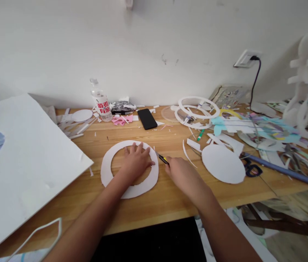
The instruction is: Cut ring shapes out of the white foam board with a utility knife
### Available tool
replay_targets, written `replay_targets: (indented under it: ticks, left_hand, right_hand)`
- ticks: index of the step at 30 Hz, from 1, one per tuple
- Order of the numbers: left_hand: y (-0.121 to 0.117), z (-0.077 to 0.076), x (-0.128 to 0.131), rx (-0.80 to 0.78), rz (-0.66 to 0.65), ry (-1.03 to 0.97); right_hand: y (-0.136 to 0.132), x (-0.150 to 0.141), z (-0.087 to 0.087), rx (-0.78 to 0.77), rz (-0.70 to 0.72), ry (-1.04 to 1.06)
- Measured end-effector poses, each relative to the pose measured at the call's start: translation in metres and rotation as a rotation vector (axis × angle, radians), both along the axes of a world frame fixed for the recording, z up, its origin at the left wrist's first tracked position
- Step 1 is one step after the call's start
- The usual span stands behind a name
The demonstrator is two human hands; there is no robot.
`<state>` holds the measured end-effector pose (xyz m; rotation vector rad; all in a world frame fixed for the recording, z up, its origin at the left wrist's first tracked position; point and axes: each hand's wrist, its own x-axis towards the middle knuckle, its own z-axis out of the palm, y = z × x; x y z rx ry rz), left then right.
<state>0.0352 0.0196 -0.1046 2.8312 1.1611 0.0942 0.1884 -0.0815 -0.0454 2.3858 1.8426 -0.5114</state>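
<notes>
A white foam-board ring [107, 165] lies flat on the wooden table, its outer edge slightly uneven. My left hand [137, 160] presses on it with fingers spread, across the hole and the upper right of the band. My right hand [180, 169] is closed round a utility knife [162, 158] with a black and yellow body. The blade points up and left, at the ring's right outer edge. A thin curved offcut [187, 154] lies beyond the knife, and a white oval disc [223, 163] rests to the right of my right hand.
A large white board [47, 174] covers the left side. Along the wall stand a plastic bottle [101, 103] and a black phone [147, 119]. White rings [197, 107], scraps, scissors [252, 169] and a blue rod [287, 172] crowd the right.
</notes>
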Motion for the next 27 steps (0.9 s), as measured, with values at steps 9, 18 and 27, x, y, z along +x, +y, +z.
replay_targets:
  ticks: [9, 18, 27]
  left_hand:
    - [-0.009, 0.003, 0.0, 0.038, 0.064, 0.024]
    - [-0.015, 0.011, -0.015, 0.108, 0.223, 0.011]
    - [0.017, -0.004, -0.028, 0.005, -0.042, -0.116]
  right_hand:
    - [-0.021, -0.01, 0.013, -0.042, -0.07, -0.001]
    - [-0.076, 0.006, 0.023, -0.033, -0.116, -0.099]
    - [-0.056, -0.011, 0.006, 0.156, -0.07, 0.002]
